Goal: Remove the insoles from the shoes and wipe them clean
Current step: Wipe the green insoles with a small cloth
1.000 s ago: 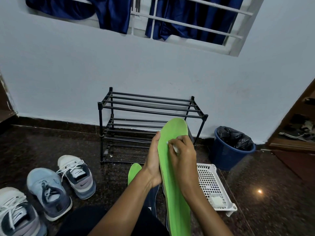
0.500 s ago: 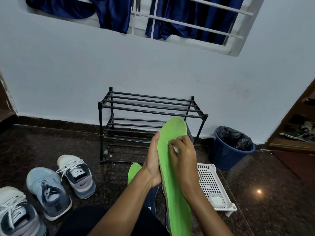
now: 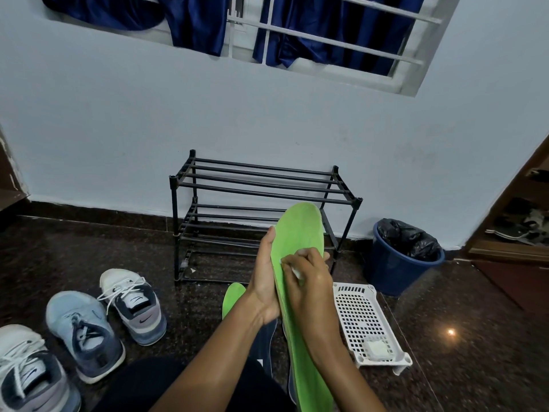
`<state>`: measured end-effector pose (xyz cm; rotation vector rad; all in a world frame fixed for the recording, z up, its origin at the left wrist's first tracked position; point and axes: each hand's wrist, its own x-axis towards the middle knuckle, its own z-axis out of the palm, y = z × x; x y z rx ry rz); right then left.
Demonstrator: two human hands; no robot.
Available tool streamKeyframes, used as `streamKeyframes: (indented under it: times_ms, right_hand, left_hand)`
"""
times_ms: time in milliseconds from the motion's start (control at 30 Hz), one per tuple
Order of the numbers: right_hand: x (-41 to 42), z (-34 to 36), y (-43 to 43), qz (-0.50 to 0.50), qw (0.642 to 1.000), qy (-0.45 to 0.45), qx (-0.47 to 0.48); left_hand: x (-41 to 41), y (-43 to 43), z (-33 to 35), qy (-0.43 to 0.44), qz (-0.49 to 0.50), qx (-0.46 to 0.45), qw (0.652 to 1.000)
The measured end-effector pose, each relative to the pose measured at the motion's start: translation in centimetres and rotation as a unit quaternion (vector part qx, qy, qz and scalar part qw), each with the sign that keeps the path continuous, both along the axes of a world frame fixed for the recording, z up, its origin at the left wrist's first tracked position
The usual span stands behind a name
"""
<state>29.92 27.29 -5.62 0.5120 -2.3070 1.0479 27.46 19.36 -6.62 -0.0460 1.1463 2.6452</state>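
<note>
A long green insole (image 3: 300, 230) stands nearly upright in front of me. My left hand (image 3: 264, 278) grips its left edge, thumb on the front and fingers behind. My right hand (image 3: 309, 278) pinches a small white wipe (image 3: 296, 272) and presses it against the insole's face about a third of the way down. A second green insole (image 3: 233, 298) lies on the floor behind my left wrist. A dark shoe (image 3: 269, 343) sits below my arms, mostly hidden.
Three sneakers stand at the left: a white-and-navy one (image 3: 133, 304), a light blue one (image 3: 83, 331) and another at the corner (image 3: 26, 376). A black shoe rack (image 3: 258, 188) stands against the wall. White perforated basket (image 3: 365, 325) and blue bin (image 3: 401, 260) are to the right.
My right hand with the wipe has slid a little down and right over the insole's face. The left hand keeps its hold and the insole stays in place.
</note>
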Motion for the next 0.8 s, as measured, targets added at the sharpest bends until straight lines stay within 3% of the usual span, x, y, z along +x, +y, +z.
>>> streamKeyframes:
  times_ms: [233, 533, 800]
  right_hand:
    - [-1.5, 0.6, 0.2, -0.031, 1.0, -0.005, 0.001]
    - [0.2, -0.2, 0.2, 0.02, 1.0, 0.004, 0.012]
    - [-1.4, 0.9, 0.3, -0.018, 1.0, 0.002, 0.011]
  left_hand:
    - [0.0, -0.1, 0.1, 0.014, 0.021, 0.009, 1.0]
    - [-0.1, 0.0, -0.1, 0.007, 0.0, 0.005, 1.0]
    - [-0.2, 0.0, -0.5, 0.006, 0.024, 0.005, 1.0]
